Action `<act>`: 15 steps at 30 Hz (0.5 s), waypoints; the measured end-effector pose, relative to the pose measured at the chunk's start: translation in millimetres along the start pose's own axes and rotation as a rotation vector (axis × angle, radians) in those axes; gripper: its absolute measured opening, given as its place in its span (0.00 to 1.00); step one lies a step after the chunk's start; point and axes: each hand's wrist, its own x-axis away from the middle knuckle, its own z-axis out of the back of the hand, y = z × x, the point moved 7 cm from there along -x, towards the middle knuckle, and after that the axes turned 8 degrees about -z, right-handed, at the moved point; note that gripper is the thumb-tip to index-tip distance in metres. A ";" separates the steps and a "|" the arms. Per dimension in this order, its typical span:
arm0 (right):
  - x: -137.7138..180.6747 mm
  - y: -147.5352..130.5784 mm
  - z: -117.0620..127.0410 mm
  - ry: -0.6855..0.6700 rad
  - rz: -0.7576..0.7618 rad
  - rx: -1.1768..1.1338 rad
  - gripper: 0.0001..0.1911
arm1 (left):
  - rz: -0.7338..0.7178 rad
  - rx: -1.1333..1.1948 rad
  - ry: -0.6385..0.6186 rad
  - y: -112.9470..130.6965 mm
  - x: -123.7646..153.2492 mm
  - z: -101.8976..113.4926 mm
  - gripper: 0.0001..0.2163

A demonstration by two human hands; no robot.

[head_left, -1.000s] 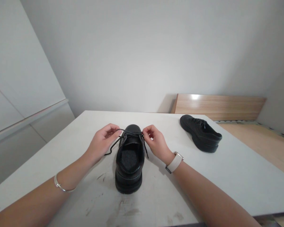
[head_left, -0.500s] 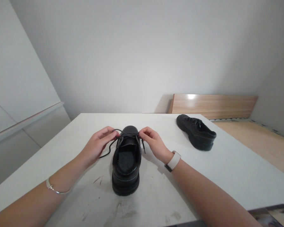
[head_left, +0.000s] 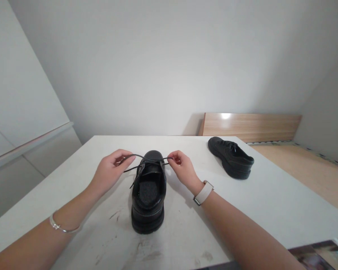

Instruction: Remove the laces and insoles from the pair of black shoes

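Observation:
A black lace-up shoe [head_left: 148, 204] stands upright on the white table [head_left: 107, 232], heel toward me and toe pointing away. Its thin black shoelace [head_left: 139, 156] stretches out to both sides over the tongue. On the left of the toe, my left hand [head_left: 111, 168] pinches the lace between thumb and fingers. My right hand [head_left: 183, 167] pinches the lace on the opposite side, close to the shoe. Lace strands cross above the eyelets; whether they form a knot is too small to tell. A lace end hangs by the shoe's left side.
Another black shoe [head_left: 231, 157], with its lace tied, lies at the table's back right. Behind it a wooden board [head_left: 250, 124] stands by the wall. A picture-printed item [head_left: 315, 257] lies at the lower right corner. Dark smudges mark the table near me.
My left hand has moved left, away from the shoe, drawing its lace out. My right hand stays close to the shoe's right side, and the lace between the hands is more stretched.

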 end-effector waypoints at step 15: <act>2.1 -9.2 5.3 0.083 -0.004 -0.308 0.17 | 0.364 0.326 -0.586 -26.4 18.8 -35.7 0.20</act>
